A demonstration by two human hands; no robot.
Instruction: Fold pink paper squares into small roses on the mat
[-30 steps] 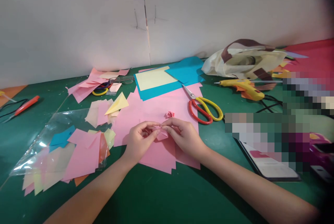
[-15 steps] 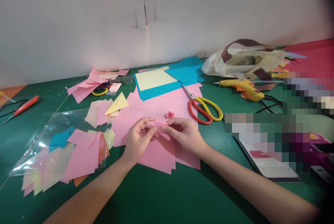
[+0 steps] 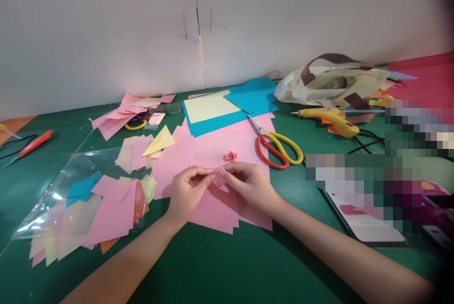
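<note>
My left hand (image 3: 187, 190) and my right hand (image 3: 248, 182) meet over a stack of pink paper sheets (image 3: 216, 207) on the green table. Both pinch a small folded pink paper piece (image 3: 220, 175) between fingertips and thumbs, fingers curled round it. Most of the piece is hidden by the fingers. A tiny finished pink paper flower (image 3: 231, 155) lies on the pink sheets just beyond my right hand.
Red-and-yellow scissors (image 3: 278, 145) lie right of the hands. A yellow glue gun (image 3: 331, 119) and a cloth bag (image 3: 331, 84) sit at the back right. A clear plastic bag of coloured paper squares (image 3: 81, 200) lies left. Blue and cream sheets (image 3: 220, 108) lie behind.
The hands stay in the same spot; the fingers have shifted slightly on the small pink piece, turning and pressing it.
</note>
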